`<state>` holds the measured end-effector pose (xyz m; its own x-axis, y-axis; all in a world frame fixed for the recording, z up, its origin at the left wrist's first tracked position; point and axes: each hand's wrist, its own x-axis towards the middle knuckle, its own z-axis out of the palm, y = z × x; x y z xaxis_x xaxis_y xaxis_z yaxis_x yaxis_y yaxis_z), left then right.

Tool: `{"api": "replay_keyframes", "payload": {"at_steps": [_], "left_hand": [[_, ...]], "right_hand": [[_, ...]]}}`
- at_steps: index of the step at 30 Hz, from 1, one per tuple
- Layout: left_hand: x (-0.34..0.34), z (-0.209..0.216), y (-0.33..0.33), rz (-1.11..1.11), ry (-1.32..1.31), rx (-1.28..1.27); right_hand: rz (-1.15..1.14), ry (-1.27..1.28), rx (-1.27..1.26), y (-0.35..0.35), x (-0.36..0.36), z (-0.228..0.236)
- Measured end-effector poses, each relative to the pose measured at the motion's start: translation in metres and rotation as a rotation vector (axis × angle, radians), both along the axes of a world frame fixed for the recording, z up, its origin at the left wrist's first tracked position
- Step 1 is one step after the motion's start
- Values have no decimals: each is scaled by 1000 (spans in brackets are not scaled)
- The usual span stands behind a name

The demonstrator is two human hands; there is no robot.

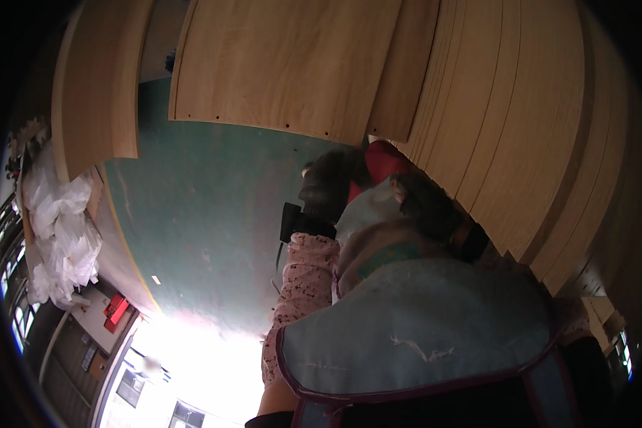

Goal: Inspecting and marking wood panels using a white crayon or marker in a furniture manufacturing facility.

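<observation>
My left hand (328, 187), in a dark glove, is just below the near edge of a wooden panel (285, 64). A pale fingertip shows at its left side, but the other fingers are lost in shadow. My right hand (429, 208), also dark-gloved, is in front of my apron, close to stacked wooden boards (499, 121). Its fingers look curled, with one bare fingertip showing; whatever they may hold is hidden. A red thing (385, 162), possibly cloth or a shoe, lies between the hands, too dim to name.
The boards rise along my right side. Another wooden panel (96, 85) stands at the far left above the green floor (207, 214). White plastic sheeting (64, 228) is heaped at the left, with a red box (115, 312) below it. My grey apron (421, 328) hangs in front.
</observation>
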<state>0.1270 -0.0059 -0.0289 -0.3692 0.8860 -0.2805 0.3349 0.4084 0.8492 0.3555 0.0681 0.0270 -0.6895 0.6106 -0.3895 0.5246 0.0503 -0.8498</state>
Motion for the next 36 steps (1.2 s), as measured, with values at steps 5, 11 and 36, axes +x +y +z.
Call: {"api": "replay_keyframes", "payload": {"at_steps": [5, 11, 36], "left_hand": [[-7, 8, 0, 109, -90, -207], [4, 29, 14, 153, -398, -58], [10, 45, 0, -262, 299, 128]], "right_hand": [[-217, -46, -264, -8, -6, -1], [-22, -8, -90, -6, 2, -5], [-3, 1, -3, -7, -7, -16]]}}
